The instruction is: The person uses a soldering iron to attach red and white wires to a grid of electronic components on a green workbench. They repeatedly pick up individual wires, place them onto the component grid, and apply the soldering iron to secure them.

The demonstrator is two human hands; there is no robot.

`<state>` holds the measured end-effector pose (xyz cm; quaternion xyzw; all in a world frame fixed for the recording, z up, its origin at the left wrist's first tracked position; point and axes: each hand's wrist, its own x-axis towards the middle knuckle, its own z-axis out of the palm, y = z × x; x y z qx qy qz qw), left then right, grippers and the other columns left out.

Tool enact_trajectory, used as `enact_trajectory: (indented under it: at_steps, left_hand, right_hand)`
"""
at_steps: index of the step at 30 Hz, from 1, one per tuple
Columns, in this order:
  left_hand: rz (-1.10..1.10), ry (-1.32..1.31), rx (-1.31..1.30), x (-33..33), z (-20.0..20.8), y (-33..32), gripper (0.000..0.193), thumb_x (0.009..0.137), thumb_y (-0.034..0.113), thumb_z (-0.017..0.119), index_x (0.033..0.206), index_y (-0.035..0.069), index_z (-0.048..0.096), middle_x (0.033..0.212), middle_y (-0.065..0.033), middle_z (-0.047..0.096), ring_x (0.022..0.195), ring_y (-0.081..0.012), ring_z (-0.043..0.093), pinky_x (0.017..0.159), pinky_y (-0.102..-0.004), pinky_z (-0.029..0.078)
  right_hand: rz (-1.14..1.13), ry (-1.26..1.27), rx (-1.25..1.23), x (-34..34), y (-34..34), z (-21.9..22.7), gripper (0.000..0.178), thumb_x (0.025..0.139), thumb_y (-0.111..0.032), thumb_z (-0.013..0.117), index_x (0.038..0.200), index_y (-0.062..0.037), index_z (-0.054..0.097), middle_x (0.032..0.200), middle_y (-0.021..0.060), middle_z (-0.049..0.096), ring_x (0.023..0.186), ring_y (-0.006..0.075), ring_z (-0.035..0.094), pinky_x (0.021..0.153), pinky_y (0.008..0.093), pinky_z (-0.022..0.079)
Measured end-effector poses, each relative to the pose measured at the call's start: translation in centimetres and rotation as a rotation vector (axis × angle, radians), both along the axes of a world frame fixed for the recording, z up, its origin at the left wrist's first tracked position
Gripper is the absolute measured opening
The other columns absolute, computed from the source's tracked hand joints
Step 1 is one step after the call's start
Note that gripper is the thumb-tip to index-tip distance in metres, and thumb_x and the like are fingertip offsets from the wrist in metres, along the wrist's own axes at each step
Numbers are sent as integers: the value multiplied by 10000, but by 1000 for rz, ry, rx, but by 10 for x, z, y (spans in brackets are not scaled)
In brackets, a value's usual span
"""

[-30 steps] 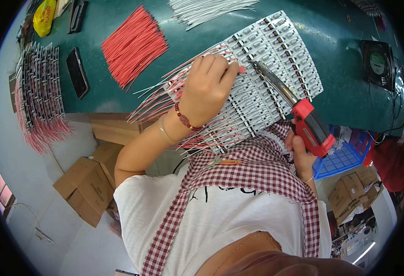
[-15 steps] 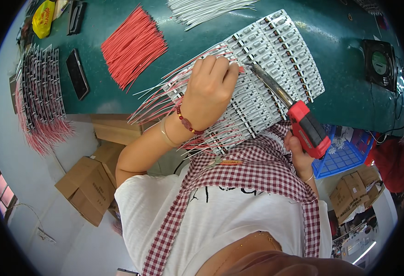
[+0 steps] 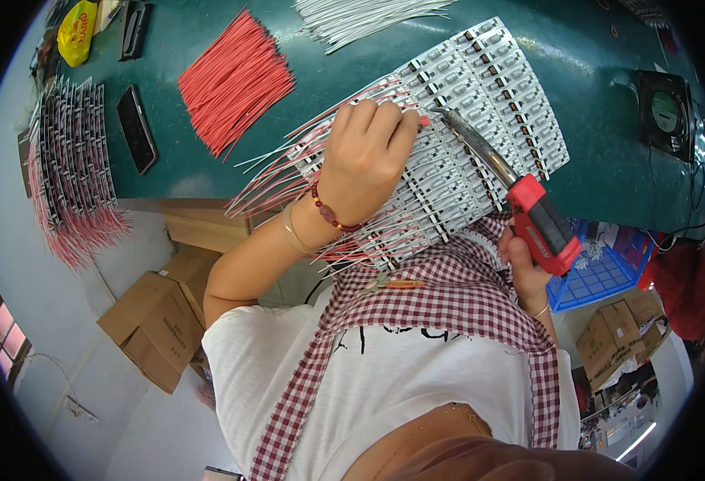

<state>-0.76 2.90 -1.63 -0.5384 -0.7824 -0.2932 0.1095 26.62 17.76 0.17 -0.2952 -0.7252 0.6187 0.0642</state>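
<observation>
My left hand (image 3: 366, 164) rests over a panel of small white circuit boards (image 3: 457, 112), its fingers closed. The ends of red wires (image 3: 424, 121) poke out beside its index finger; the rest of them is hidden by the hand. My right hand (image 3: 526, 271) grips a soldering iron (image 3: 538, 218) with a red and black handle. The iron's dark metal tip hangs over the boards, just right of the red wire ends. Red and white wires (image 3: 276, 180) stick out from the panel's left side, and more of them trail from its near edge.
On the green table (image 3: 601, 180) lie a bundle of red wires (image 3: 236, 84), white wires (image 3: 368, 18) and a phone (image 3: 135, 128). Wired boards (image 3: 72, 160) hang over the left edge. A black device (image 3: 664, 115) stands right; a blue basket (image 3: 601, 276) sits below it.
The soldering iron's tip has shifted slightly to the right, away from the red wire ends. My left hand has stayed nearly in place.
</observation>
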Motion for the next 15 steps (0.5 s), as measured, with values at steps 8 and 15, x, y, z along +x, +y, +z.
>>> enact_trajectory:
  at_steps: [8, 15]
  left_hand:
    - [-32, 100, -87, 6, 2, -1, 236, 729, 80, 649, 958, 39, 687, 785, -28, 526, 719, -194, 519, 650, -338, 395]
    - [6, 75, -34, 3, 0, -2, 244, 734, 87, 640, 969, 44, 691, 762, -13, 512, 703, -172, 512, 649, -332, 382]
  right_hand:
    - [20, -27, -67, 6, 3, -3, 310, 930, -83, 635, 1221, 19, 606, 1137, 107, 653, 1057, 198, 610, 908, 345, 482]
    - [-3, -9, -17, 3, 1, -2, 309, 924, -92, 647, 1212, 16, 616, 1156, 115, 650, 1071, 204, 610, 917, 351, 482]
